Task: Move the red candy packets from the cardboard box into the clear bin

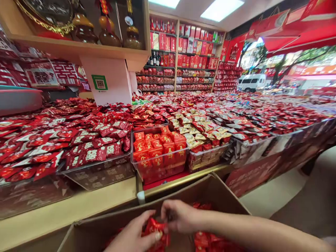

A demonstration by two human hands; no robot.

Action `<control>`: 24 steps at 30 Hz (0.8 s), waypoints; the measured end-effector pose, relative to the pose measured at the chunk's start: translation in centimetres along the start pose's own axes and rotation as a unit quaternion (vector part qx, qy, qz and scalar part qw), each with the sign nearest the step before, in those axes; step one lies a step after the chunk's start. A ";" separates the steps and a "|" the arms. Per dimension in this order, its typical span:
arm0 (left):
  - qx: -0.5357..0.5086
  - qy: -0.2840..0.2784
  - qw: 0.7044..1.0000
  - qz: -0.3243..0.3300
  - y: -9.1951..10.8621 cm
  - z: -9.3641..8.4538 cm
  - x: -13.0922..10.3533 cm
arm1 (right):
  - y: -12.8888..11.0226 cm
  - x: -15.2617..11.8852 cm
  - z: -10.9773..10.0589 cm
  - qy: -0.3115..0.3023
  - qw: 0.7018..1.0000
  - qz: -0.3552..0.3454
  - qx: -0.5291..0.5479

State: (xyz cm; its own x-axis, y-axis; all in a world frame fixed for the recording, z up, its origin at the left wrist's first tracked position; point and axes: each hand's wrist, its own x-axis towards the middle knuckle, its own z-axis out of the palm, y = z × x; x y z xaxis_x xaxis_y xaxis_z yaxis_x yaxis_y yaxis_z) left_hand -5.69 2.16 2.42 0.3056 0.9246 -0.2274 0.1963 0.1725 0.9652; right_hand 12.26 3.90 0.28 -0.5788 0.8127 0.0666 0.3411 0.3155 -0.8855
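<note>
Over an open cardboard box [110, 224], my left hand [135, 232] is closed around small shiny red packets [154, 229] with gold print, its thumb lying across the front. My right hand [182, 217] comes in from the right with curled fingers, and its fingertips pinch at the right edge of the same packets. How many packets are between the hands cannot be made out. More red packets [202, 239] lie inside the box below my right forearm. Behind the box, a clear plastic bin [160, 162] holds upright red packets with gold characters.
Other clear bins heaped with wrapped sweets flank it, with dark red packets [91, 154] left and cream-gold packets [199, 129] right. A gold-edged counter ledge [189, 180] runs behind the box. Above left juts a wooden display shelf [78, 45]. Stocked shelves [194, 52] stand behind.
</note>
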 end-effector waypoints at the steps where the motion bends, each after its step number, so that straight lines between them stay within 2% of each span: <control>1: -0.004 -0.024 1.000 -0.009 0.6 0.1 -0.1 | 0.1 0.4 -0.5 -0.008 0.996 0.031 0.078; 3: -0.027 -0.046 0.998 -0.036 1.8 0.2 0.0 | -0.2 0.6 -1.3 0.001 0.971 0.084 0.223; 5: -0.083 -0.039 0.994 -0.059 2.6 0.5 0.2 | -0.8 0.5 -1.8 0.013 0.945 0.117 0.304; 9: -0.183 -0.013 0.981 -0.061 3.1 1.1 0.0 | -1.6 0.2 -2.2 0.034 0.928 0.115 0.354; 15: -0.246 0.050 0.964 -0.092 4.2 1.8 -0.6 | -1.8 0.5 -2.3 0.060 0.919 0.104 0.375; 18: -0.246 0.049 0.963 -0.100 4.2 1.5 -0.5 | -1.7 0.4 -2.2 0.067 0.931 0.108 0.343; 20: -0.224 0.049 0.968 -0.099 3.6 1.1 -0.2 | -2.0 0.2 -2.4 0.077 0.952 0.090 0.283; 22: -0.210 0.042 0.971 -0.106 2.8 0.7 0.1 | -2.7 0.0 -3.0 0.067 0.984 -0.004 0.165; 23: -0.211 0.033 0.971 -0.109 2.5 0.6 0.3 | -3.2 -0.1 -3.4 0.039 0.993 -0.077 0.085; 24: -0.221 0.017 0.968 -0.116 2.2 0.5 0.4 | -3.7 -0.2 -3.8 -0.001 0.989 -0.151 -0.002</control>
State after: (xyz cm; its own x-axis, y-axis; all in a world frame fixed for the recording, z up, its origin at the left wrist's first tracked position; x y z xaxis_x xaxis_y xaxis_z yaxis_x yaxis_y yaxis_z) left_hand -4.72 2.77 4.35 0.2683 0.8535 -0.4468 -0.1647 0.4976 0.8516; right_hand 13.96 4.40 5.33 -0.6561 0.6801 0.3271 0.1558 0.5462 -0.8230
